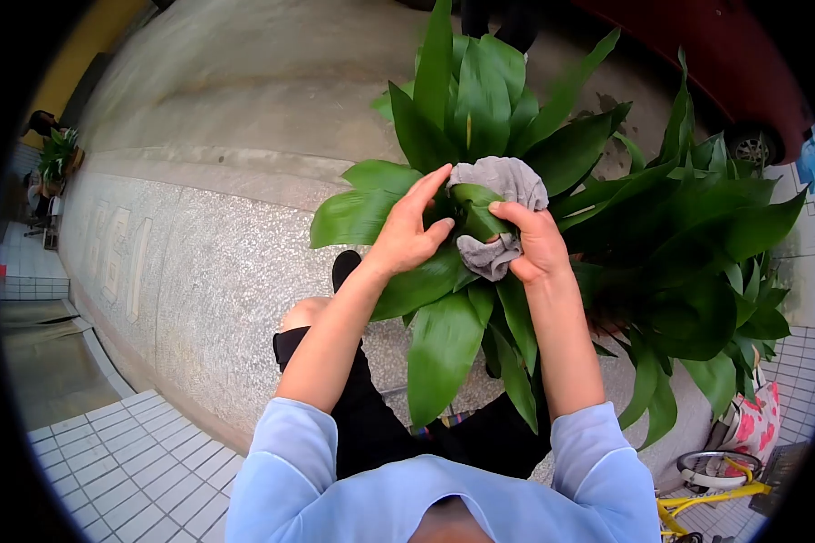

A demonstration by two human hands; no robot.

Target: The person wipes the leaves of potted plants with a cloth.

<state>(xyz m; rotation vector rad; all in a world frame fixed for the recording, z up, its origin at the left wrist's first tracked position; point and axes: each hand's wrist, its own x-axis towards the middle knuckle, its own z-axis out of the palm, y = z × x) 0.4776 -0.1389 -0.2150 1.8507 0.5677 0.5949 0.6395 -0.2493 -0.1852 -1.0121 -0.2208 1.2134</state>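
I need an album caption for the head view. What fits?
Right hand holding a gray cloth against a green leaf, left hand open close by.

Soft, diffuse daylight with pale sheen on the leaves, strong fisheye curvature, black corners.

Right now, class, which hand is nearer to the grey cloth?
Right: the right hand holds the grey cloth against a leaf; the left hand is open just beside it.
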